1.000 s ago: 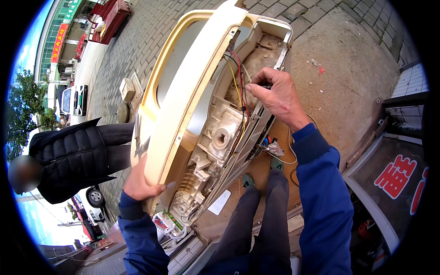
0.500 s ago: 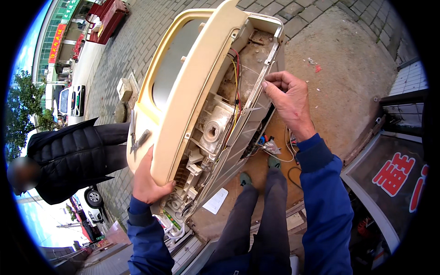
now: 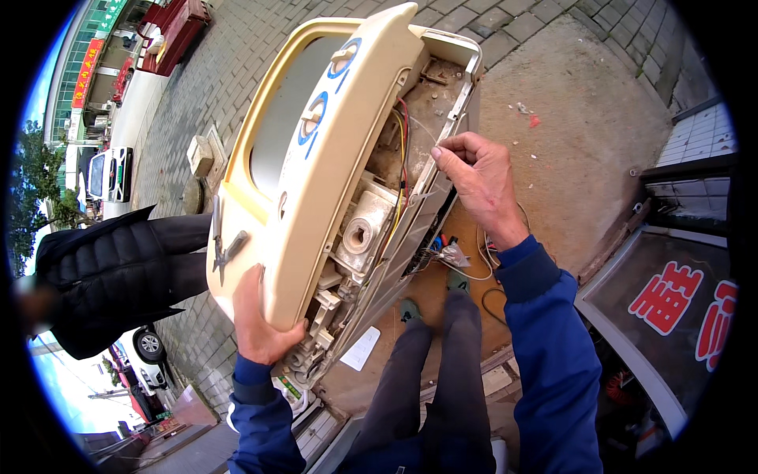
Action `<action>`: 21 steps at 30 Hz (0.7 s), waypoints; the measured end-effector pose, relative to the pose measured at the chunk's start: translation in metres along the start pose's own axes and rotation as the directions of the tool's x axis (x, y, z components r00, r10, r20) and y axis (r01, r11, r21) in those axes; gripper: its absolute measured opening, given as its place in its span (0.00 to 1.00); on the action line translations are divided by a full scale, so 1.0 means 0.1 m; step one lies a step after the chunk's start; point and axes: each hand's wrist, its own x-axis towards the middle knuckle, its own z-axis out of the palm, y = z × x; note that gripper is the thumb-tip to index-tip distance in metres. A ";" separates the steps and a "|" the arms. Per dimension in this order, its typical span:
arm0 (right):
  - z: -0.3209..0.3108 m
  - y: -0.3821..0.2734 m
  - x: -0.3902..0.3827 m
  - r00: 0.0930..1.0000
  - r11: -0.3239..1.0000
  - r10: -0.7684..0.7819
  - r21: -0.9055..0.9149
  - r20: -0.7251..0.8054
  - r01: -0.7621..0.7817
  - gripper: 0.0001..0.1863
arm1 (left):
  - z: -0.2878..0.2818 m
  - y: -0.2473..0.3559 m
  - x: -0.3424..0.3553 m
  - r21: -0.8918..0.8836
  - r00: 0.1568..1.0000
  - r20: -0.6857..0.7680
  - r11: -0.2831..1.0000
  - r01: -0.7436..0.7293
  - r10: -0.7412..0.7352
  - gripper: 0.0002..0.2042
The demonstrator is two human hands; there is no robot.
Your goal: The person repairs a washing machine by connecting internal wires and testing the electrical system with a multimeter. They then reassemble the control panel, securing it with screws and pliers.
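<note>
The cream control panel (image 3: 316, 170) of an old washing machine is tilted up, with two ringed knobs on its face. My left hand (image 3: 264, 328) grips its near corner, thumb over the edge and fingers partly hidden. Below the panel, the machine's open cavity (image 3: 438, 91) shows dirt, red and yellow wires (image 3: 403, 158) and a pale round-holed plastic part (image 3: 359, 235). My right hand (image 3: 482, 182) is closed in a pinch at the casing's right edge; what its fingertips hold, if anything, is too small to tell. Grey pliers (image 3: 230, 249) lie on the cream cover.
A person in a black padded jacket (image 3: 118, 257) stands close on the left. Loose cables and a plastic bag (image 3: 454, 254) lie by my feet, near a white sheet (image 3: 361, 348). A framed sign (image 3: 671, 308) leans at the right.
The cream panel has tilted so that its knobs and blue markings now show. My left hand keeps its grip on the corner. My right hand stays pinched at the casing edge.
</note>
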 end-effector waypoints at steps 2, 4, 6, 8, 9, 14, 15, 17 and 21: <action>0.01 -0.01 0.00 1.000 1.000 -0.002 -0.004 0.008 0.002 0.14 | 0.01 -0.01 -0.06 0.027 1.000 -0.031 1.000 0.001 0.000 0.53; 0.02 -0.03 0.01 1.000 1.000 -0.001 -0.025 0.014 0.001 0.14 | 0.02 -0.02 -0.11 0.050 0.997 -0.071 0.999 0.000 0.004 0.52; 0.02 -0.02 0.02 0.999 0.999 -0.004 -0.032 0.042 0.005 0.14 | 0.06 -0.03 -0.14 0.024 0.997 -0.078 0.999 -0.022 0.024 0.52; 0.01 -0.04 0.01 0.999 1.000 0.003 -0.014 0.053 -0.003 0.15 | 0.07 -0.03 -0.15 0.017 0.995 -0.090 0.999 -0.031 0.032 0.52; 0.01 -0.10 -0.03 0.999 1.000 0.014 0.003 0.053 -0.014 0.15 | 0.09 -0.01 -0.14 0.018 0.995 -0.097 1.000 -0.025 0.027 0.52; -0.04 -0.09 -0.06 1.000 1.000 -0.024 -0.006 -0.008 0.024 0.12 | 0.11 -0.02 -0.14 0.018 0.996 -0.090 1.000 -0.001 0.003 0.54; -0.04 -0.13 -0.07 0.999 0.999 -0.034 -0.019 -0.014 0.033 0.12 | 0.10 -0.01 -0.14 0.014 0.996 -0.093 1.000 -0.003 0.004 0.54; -0.06 -0.19 -0.06 0.999 0.999 -0.036 -0.033 -0.014 0.035 0.11 | 0.10 0.01 -0.14 0.007 0.995 -0.097 1.000 -0.007 0.008 0.54; -0.12 -0.25 0.03 1.000 0.999 0.000 -0.052 0.003 0.000 0.11 | 0.12 0.03 -0.09 -0.008 0.990 -0.129 0.998 -0.057 0.056 0.53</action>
